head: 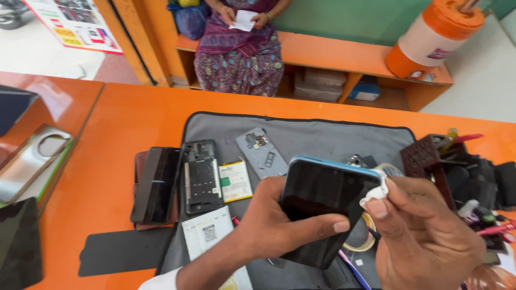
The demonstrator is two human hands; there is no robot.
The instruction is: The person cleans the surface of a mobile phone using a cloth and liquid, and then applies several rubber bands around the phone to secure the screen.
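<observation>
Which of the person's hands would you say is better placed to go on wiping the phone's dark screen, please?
The right hand, probably: it pinches the white wipe against the phone, while the left hand grips the phone.

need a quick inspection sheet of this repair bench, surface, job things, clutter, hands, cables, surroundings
surface: orange counter with a grey work mat laid on it
job's things: dark-screened phone with blue edge, held tilted above the mat; small white wipe pressed at its right edge
clutter: opened phone frame, battery, grey back plate, black phone, tape roll, dark tool stand with tools at right
grippers: left hand grips the phone, thumb across the glass; right hand pinches the wipe
cables: nothing seen
surroundings: seated person holding a paper on an orange bench; orange and white cylinder
</observation>
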